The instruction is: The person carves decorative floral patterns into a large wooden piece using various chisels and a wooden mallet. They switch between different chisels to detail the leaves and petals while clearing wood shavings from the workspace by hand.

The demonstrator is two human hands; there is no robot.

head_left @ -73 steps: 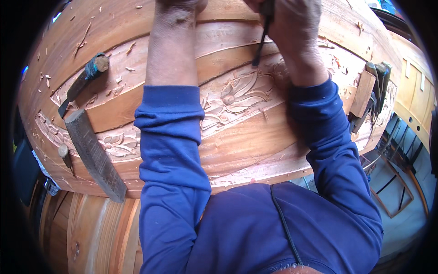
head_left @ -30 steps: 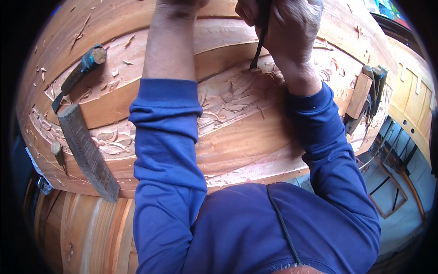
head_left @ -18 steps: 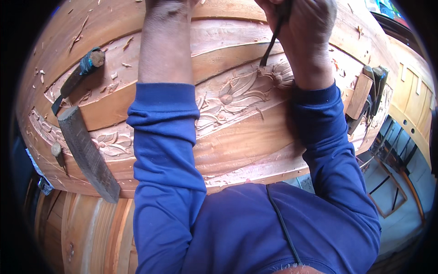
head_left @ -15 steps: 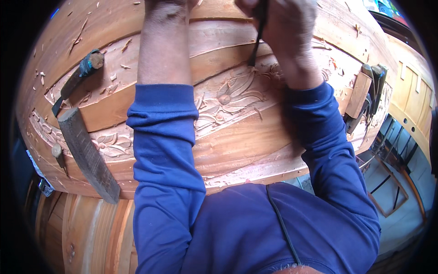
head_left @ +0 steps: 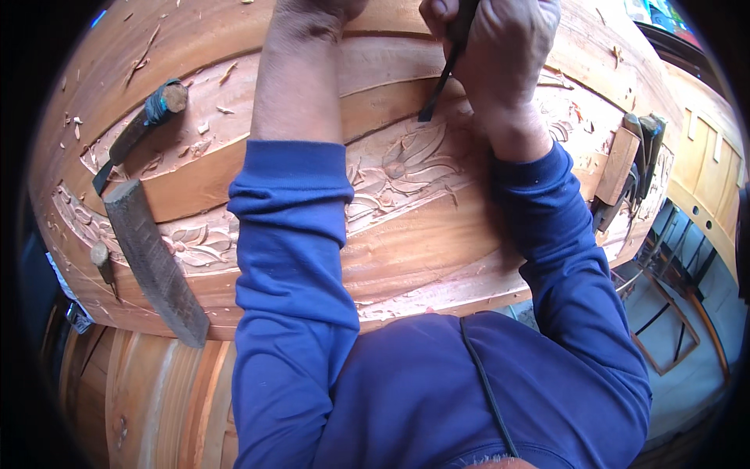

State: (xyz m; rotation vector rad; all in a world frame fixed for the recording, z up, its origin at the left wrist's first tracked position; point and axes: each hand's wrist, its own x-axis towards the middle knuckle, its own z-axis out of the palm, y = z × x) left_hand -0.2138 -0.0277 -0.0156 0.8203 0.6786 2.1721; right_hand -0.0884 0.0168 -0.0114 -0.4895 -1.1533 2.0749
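My right hand [head_left: 508, 59] is closed round the dark handle of a chisel [head_left: 438, 92]. Its narrow dark blade slants down to the left, the flat tip at the upper border of a carved flower [head_left: 394, 168]. The flower is cut in relief into a large wooden panel [head_left: 422, 234]. My left hand [head_left: 320, 9] reaches over the panel at the top edge of the view, where its fingers are cut off. The left forearm hides part of the carving beneath it.
On the panel's left lie a cloth-wrapped chisel [head_left: 148, 121], a grey wooden block [head_left: 155, 262] and a small wooden-handled tool [head_left: 101, 262]. Several hand tools [head_left: 637, 156] lie in a cluster at right. Wood shavings [head_left: 143, 59] are scattered about. A pale panelled wooden piece [head_left: 703, 148] stands beyond.
My left hand and forearm have shifted a little right. The right hand has moved slightly right and toward me, and the chisel slants more, its tip slightly left of before.
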